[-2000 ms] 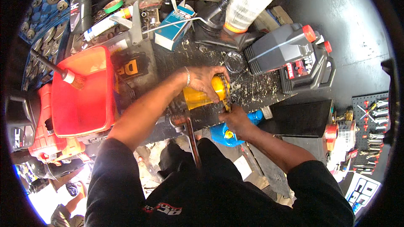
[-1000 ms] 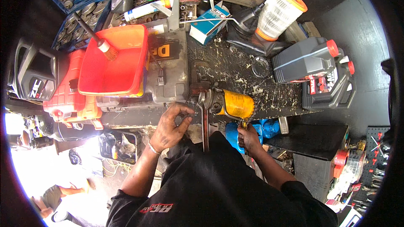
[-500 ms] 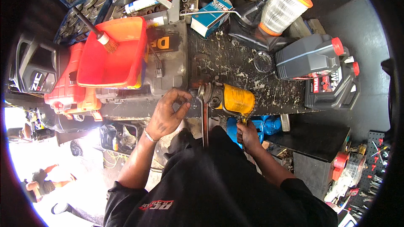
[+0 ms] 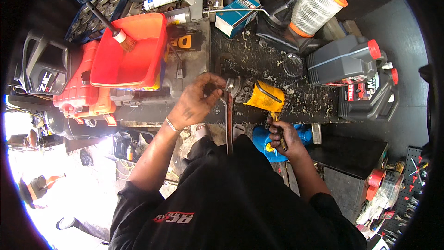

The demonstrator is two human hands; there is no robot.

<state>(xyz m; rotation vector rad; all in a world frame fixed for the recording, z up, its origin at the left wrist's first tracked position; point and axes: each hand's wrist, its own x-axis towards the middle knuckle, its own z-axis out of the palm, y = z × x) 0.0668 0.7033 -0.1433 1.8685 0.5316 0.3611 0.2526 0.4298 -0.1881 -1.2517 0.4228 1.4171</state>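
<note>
A yellow cylindrical tool body (image 4: 264, 96) lies along the bench's front edge, a dark curved bar on its side and a round metal head (image 4: 234, 86) at its left end. My left hand (image 4: 199, 99) is closed, fingers and thumb curled up against that head. Whatever is between the fingertips is hidden. Just below the head a long spanner (image 4: 229, 122) points back toward my body. To the right, below the yellow body, my right hand (image 4: 287, 140) is wrapped round a dark-handled tool (image 4: 282, 144). A small yellow piece (image 4: 275, 116) shows between this hand and the body.
A red tub (image 4: 132, 62) with a brush (image 4: 121, 38) rests on tool cases at left. Dark oil jugs (image 4: 342, 62) and a white-orange air filter (image 4: 319, 4) stand at right. A teal box (image 4: 238, 16) lies behind. Blue containers (image 4: 263, 146) are below the bench edge.
The yellow body has turned, so its dark bar now shows higher on its right side. My right hand has shifted right. My left fingers have come up close to the metal head.
</note>
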